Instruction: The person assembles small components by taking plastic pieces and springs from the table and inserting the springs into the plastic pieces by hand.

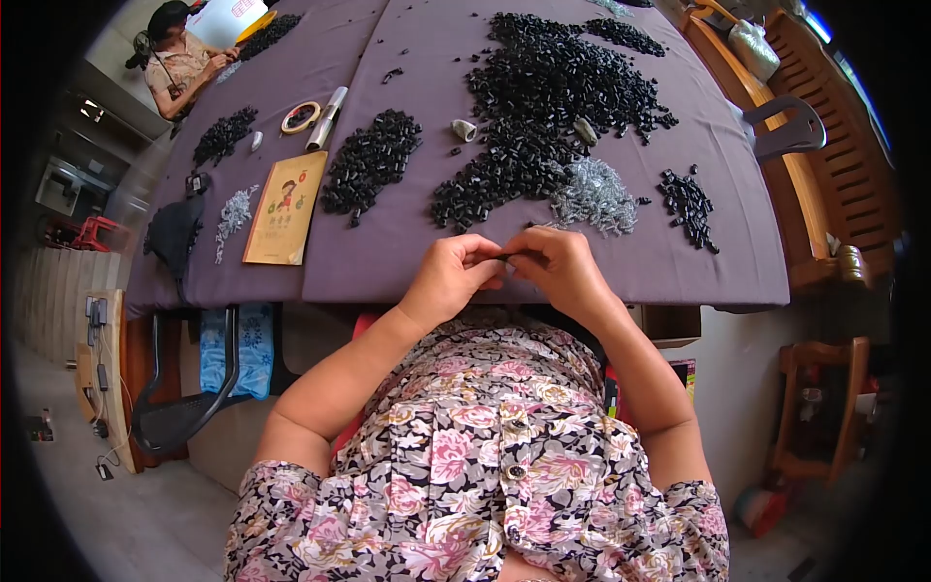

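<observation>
My left hand (454, 276) and my right hand (558, 270) meet at the table's front edge, fingertips pinched together. Between them shows a small dark piece, mostly hidden by the fingers. Just beyond the hands lies a pile of small clear pieces (593, 197), touching a large heap of small black parts (553, 92). A smaller black pile (371, 163) is to the left, and another (688, 208) to the right. Two pale thimble-like objects (464, 130) (586, 131) rest by the large heap.
On the purple cloth-covered table (388, 262), a yellow booklet (283, 209), tape roll (301, 117) and silvery roll (327, 118) lie left. A dark cloth item (176, 238) is farther left. Another person (179, 63) sits at the far left, handling small parts. A wooden bench (834, 165) stands right.
</observation>
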`<move>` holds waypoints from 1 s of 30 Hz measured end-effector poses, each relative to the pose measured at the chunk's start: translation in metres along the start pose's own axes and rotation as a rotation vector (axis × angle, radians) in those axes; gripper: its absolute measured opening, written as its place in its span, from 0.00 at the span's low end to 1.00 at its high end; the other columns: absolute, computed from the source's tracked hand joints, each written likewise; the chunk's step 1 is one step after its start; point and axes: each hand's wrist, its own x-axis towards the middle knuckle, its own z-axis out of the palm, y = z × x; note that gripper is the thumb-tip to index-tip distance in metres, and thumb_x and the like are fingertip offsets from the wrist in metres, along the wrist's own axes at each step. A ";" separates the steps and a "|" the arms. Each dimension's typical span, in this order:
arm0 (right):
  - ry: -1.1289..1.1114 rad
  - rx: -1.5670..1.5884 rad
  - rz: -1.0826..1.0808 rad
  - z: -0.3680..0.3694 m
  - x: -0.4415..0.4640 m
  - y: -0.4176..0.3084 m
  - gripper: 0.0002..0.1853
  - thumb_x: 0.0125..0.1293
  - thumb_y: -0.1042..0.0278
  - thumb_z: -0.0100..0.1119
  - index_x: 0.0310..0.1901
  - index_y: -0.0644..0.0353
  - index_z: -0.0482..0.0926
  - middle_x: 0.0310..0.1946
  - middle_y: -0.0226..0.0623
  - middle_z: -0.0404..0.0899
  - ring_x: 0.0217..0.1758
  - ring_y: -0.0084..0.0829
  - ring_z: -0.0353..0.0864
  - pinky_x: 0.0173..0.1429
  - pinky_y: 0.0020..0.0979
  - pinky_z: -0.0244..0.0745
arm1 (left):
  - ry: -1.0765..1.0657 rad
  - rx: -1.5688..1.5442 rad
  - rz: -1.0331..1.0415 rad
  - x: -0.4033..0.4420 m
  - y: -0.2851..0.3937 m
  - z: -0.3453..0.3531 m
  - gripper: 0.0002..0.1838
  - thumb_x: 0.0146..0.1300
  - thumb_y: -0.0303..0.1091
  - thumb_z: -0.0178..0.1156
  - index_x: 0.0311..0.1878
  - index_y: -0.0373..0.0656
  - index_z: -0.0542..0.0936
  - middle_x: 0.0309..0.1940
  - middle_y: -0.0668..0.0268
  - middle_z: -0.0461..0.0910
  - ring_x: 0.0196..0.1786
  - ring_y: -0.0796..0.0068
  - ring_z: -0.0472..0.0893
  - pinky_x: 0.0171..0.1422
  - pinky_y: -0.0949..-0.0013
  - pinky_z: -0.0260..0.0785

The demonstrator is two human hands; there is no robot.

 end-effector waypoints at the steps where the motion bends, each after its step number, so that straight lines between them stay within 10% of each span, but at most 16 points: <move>1: 0.024 -0.064 -0.084 -0.001 0.000 -0.001 0.06 0.62 0.80 0.63 0.41 0.66 0.84 0.32 0.44 0.83 0.34 0.40 0.85 0.40 0.36 0.78 | -0.003 0.011 -0.010 0.000 0.002 0.000 0.10 0.72 0.25 0.62 0.53 0.33 0.81 0.42 0.62 0.87 0.41 0.77 0.87 0.48 0.74 0.83; 30: 0.070 -0.300 -0.167 -0.003 0.001 -0.011 0.03 0.61 0.79 0.60 0.37 0.64 0.80 0.35 0.48 0.78 0.38 0.55 0.81 0.42 0.47 0.76 | 0.023 0.009 0.059 0.002 0.003 0.012 0.10 0.72 0.30 0.64 0.51 0.34 0.84 0.37 0.67 0.86 0.36 0.83 0.83 0.43 0.76 0.79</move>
